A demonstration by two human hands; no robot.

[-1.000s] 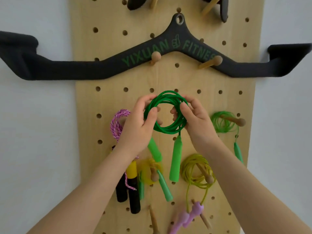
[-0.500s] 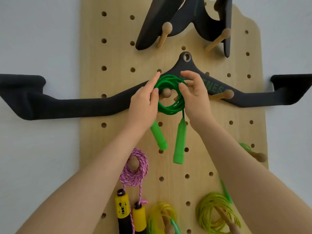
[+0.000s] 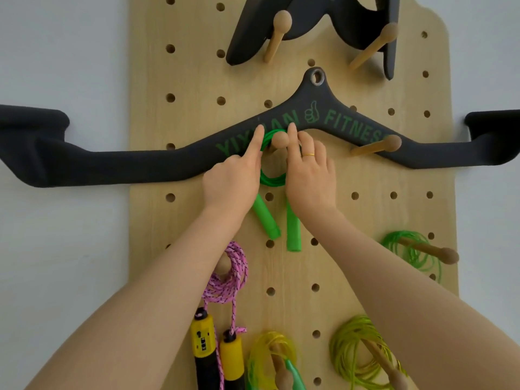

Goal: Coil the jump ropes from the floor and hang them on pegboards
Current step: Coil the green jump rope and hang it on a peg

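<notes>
A coiled green jump rope [image 3: 272, 180] hangs around a round-headed wooden peg [image 3: 279, 139] on the wooden pegboard [image 3: 365, 215]. Its two green handles [image 3: 292, 229] dangle below the coil. My left hand [image 3: 235, 178] holds the coil's left side, index finger stretched up beside the peg. My right hand [image 3: 309, 170], with a gold ring, holds the coil's right side, fingers up by the peg. The hands hide most of the coil.
A long black fitness bar [image 3: 112, 161] rests on the same peg and another peg [image 3: 377, 146]. A black handle [image 3: 337, 21] hangs above. Below hang a pink rope [image 3: 228, 280] with yellow-black handles, a light green rope [image 3: 410, 249] and two yellow-green ropes [image 3: 354, 350].
Both hands carried the green coil up from the lower rows and slipped it over the peg under the black bar. The view tilted upward with them.
</notes>
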